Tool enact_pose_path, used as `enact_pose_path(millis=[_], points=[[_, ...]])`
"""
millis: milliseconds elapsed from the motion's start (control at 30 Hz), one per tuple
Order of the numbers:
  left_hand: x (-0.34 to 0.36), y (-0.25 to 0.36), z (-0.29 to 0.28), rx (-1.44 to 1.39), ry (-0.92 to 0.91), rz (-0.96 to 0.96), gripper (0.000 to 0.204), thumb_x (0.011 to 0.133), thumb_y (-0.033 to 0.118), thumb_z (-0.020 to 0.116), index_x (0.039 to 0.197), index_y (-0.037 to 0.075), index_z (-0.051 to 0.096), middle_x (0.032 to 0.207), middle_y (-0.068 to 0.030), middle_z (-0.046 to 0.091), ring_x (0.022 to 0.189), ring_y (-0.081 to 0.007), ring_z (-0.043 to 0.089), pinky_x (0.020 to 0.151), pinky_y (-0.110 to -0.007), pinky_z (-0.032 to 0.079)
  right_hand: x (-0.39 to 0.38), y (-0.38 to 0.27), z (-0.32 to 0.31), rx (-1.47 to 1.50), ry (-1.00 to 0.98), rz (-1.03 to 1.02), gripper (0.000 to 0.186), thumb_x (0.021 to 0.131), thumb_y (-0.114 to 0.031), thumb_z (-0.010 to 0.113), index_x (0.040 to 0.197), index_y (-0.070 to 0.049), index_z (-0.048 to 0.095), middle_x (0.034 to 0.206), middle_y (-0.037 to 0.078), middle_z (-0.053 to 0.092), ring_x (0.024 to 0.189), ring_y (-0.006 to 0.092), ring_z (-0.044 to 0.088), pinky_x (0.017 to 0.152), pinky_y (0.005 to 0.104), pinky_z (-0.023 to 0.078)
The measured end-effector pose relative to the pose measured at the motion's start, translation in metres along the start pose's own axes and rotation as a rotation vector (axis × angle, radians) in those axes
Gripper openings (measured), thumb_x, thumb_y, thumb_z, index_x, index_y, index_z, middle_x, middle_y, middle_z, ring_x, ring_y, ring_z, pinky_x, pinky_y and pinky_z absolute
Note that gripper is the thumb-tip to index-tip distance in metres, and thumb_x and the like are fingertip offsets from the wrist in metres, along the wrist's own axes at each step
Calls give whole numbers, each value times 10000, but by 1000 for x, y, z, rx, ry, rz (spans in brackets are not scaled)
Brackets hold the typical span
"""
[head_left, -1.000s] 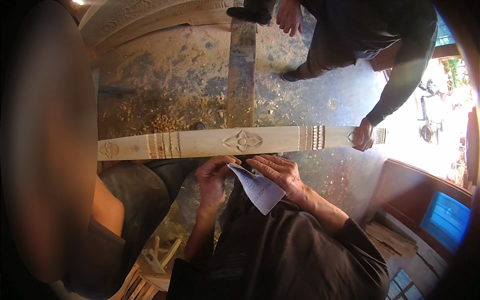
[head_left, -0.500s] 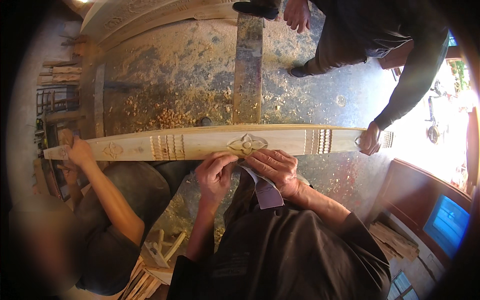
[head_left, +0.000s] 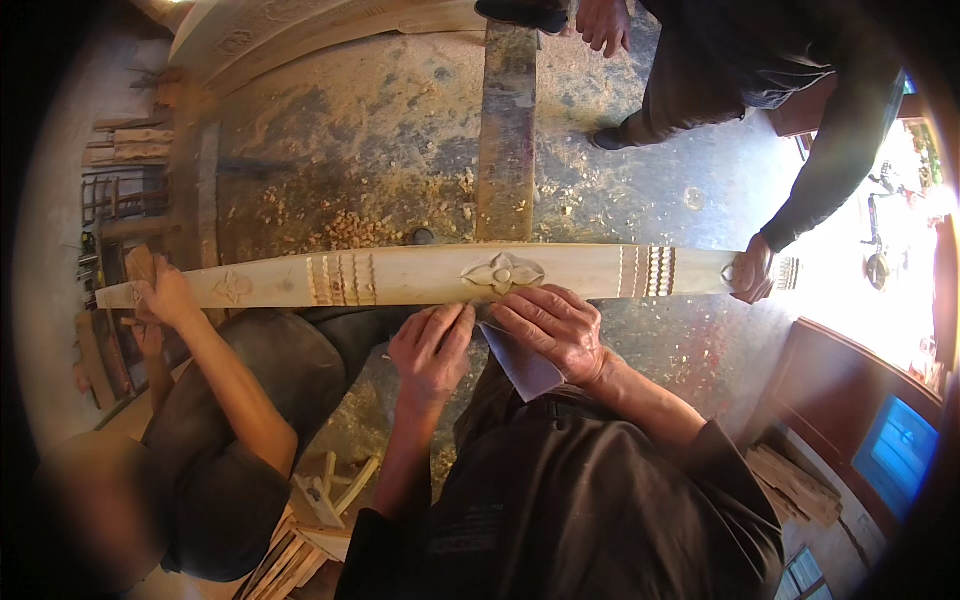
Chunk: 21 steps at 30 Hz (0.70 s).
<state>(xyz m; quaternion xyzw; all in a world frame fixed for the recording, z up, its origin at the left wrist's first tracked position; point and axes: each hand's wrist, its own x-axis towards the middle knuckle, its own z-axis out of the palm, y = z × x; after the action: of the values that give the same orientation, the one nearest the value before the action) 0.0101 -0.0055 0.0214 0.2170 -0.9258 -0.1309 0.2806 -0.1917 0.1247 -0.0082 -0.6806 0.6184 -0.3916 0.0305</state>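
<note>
A long, pale carved wooden board (head_left: 430, 275) lies crosswise in front of me, tapering to the left. A raised flower carving (head_left: 502, 270) sits at its middle, with rows of notches on either side. My right hand (head_left: 555, 330) is closed on a sheet of greyish-purple sandpaper (head_left: 524, 365), its fingers at the board's near edge just below the flower. The sheet hangs down below those fingers. Beside it my left hand (head_left: 432, 350) is closed with curled fingers at the same edge; what they pinch is hidden.
At the left, a seated person's hand (head_left: 168, 293) is at the narrow end with a wooden block (head_left: 140, 265). Another person's hand (head_left: 752, 270) grips the right end. Shavings (head_left: 350, 230) and a plank (head_left: 507, 140) lie beyond; wood scraps (head_left: 290, 550) are stacked near left.
The board has rolled slightly, so its carved face shows more squarely and its far edge less. The hanging sandpaper has swung into a more pointed shape. Both my hands stay at the near edge.
</note>
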Motion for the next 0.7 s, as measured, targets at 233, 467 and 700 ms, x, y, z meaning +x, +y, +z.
enact_pose_path(millis=[233, 467, 700], points=[[-3, -9, 1, 27, 10, 3, 263, 870, -30, 810, 1118, 52, 843, 1076, -82, 793, 961, -302, 797, 1067, -523, 661, 2, -26, -39, -54, -203, 190, 554, 809, -159, 809, 1353, -56, 785, 1365, 114, 793, 1296, 340, 753, 1184, 569, 580], [6, -3, 3, -13, -27, -31, 212, 868, -8, 832, 1051, 91, 869, 1015, -67, 797, 1084, -401, 813, 953, -497, 672, 16, -46, -45, 19, -108, 291, 677, 768, -217, 909, 1402, -37, 753, 1426, 130, 760, 1341, 335, 723, 1197, 562, 566], [4, -7, 8, 23, -36, -25, 224, 870, 17, 812, 1056, 126, 875, 1005, -46, 788, 1078, -397, 813, 949, -489, 672, 10, -24, 11, -165, -74, 142, 527, 867, -144, 743, 1380, -26, 774, 1434, 147, 729, 1360, 334, 681, 1223, 526, 544]])
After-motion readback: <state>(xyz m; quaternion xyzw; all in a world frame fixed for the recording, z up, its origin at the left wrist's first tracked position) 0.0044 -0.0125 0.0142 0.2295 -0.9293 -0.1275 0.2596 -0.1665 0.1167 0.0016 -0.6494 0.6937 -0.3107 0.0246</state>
